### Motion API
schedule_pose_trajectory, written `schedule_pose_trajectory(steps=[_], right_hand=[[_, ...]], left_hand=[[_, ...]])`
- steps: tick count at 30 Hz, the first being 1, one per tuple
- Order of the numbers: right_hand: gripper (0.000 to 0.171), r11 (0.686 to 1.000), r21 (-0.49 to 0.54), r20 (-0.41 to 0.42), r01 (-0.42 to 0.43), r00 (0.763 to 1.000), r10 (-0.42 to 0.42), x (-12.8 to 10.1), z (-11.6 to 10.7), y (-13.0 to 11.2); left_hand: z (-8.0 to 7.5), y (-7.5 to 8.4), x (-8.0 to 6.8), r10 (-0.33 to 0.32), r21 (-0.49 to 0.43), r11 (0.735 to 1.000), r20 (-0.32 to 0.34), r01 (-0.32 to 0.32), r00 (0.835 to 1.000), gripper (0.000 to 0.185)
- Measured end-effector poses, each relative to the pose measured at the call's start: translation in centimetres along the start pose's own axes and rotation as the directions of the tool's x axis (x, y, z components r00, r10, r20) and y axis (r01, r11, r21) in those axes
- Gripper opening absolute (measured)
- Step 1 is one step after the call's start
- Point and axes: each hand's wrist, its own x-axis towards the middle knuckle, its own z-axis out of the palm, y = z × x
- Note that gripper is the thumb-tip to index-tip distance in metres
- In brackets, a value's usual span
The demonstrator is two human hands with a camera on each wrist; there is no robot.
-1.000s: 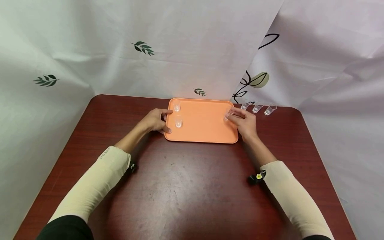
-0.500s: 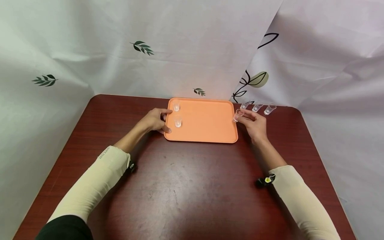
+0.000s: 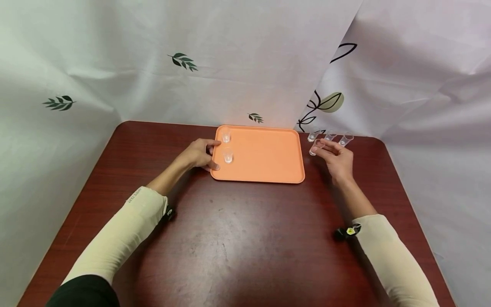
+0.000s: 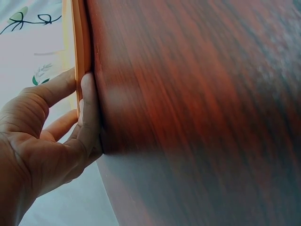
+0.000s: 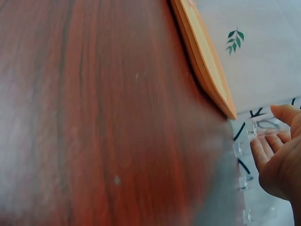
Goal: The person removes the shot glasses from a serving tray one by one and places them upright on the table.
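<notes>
A small clear cup [image 3: 315, 147] is pinched between the thumb and fingers of my right hand [image 3: 338, 161], just right of the orange tray [image 3: 264, 160]. In the right wrist view this cup [image 5: 264, 126] hangs off the tabletop's surface line. My left hand [image 3: 196, 153] grips the tray's left edge, with thumb and fingers on either side of the rim [image 4: 81, 52] in the left wrist view. Two clear cups stand on the tray's left side, a back cup [image 3: 226, 137] and a front cup [image 3: 228, 157].
Three more clear cups stand in a row at the table's back right: a left cup [image 3: 312, 135], a middle cup [image 3: 330, 136], partly behind my right fingers, and a right cup [image 3: 346, 139]. The dark red table [image 3: 245, 238] meets a white curtain [image 3: 238, 64] behind.
My right hand has carried its cup rightward, from above the tray's right side to beyond its right edge. The left hand and the tray have stayed in place.
</notes>
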Motion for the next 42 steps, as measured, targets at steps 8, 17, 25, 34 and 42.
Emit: schedule_pose_trajectory(steps=[8, 17, 25, 34, 42], right_hand=[[0.051, 0.997, 0.063, -0.046, -0.04, 0.998, 0.043, -0.1, -2.0, 0.6], [0.045, 0.995, 0.083, -0.103, -0.049, 0.993, 0.057, 0.1, -4.1, 0.8], [0.046, 0.991, 0.106, -0.159, -0.08, 0.983, 0.096, 0.6, -6.2, 0.8], [0.047, 0.982, 0.16, -0.202, -0.104, 0.97, 0.135, 1.1, -8.0, 0.9], [0.04, 0.983, 0.167, -0.246, -0.074, 0.963, 0.114, 1.5, -8.6, 1.3]], left_hand=[[0.1, 0.0, 0.0, 0.002, -0.009, 1.0, 0.005, -0.002, 1.0, 0.102], [0.0, 0.0, 0.0, 0.003, 0.007, 1.0, 0.0, -0.003, 1.0, 0.102], [0.0, -0.1, 0.1, 0.004, -0.003, 1.0, -0.002, -0.004, 1.0, 0.103], [0.0, -0.2, 0.1, 0.008, 0.005, 1.0, -0.007, -0.008, 1.0, 0.102], [0.0, -0.1, 0.1, 0.006, 0.01, 1.0, -0.008, -0.006, 1.0, 0.102]])
